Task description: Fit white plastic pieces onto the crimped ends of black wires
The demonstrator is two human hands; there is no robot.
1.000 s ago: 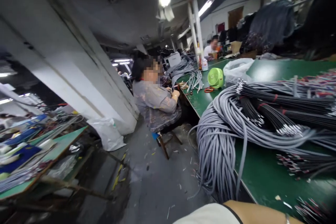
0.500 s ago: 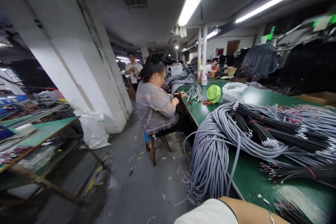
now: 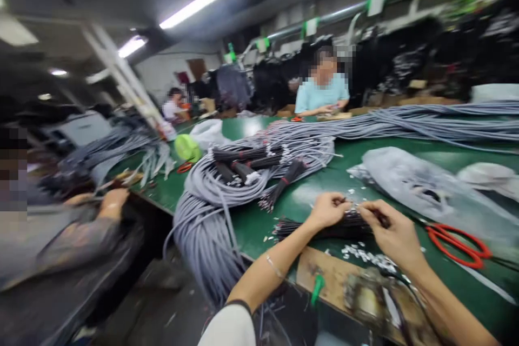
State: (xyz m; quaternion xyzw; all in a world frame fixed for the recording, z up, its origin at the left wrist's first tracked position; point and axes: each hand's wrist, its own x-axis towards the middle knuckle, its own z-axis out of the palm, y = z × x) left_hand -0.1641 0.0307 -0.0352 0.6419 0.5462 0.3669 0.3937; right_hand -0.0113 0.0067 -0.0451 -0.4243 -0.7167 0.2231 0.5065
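My left hand [image 3: 330,209] is closed in a pinch over a bundle of black wires [image 3: 344,227] on the green table [image 3: 251,227]. Close to its right, my right hand [image 3: 389,224] is also pinched, fingertips facing the left ones. What the fingers hold is too small and blurred to name. Small white pieces [image 3: 368,257] lie scattered below the hands. A wooden board [image 3: 324,275] with a metal device [image 3: 367,294] on it sits at the table's near edge.
Red-handled scissors [image 3: 458,243] and a clear plastic bag [image 3: 405,173] lie right. Coiled grey cables [image 3: 206,216] hang over the edge at left, near a green fan [image 3: 187,148]. People sit at left [image 3: 48,243] and across the table [image 3: 322,94].
The view has swung right, from the aisle and pillar to the table. Both my hands now show; earlier only part of one arm did. A person in light blue has come into view.
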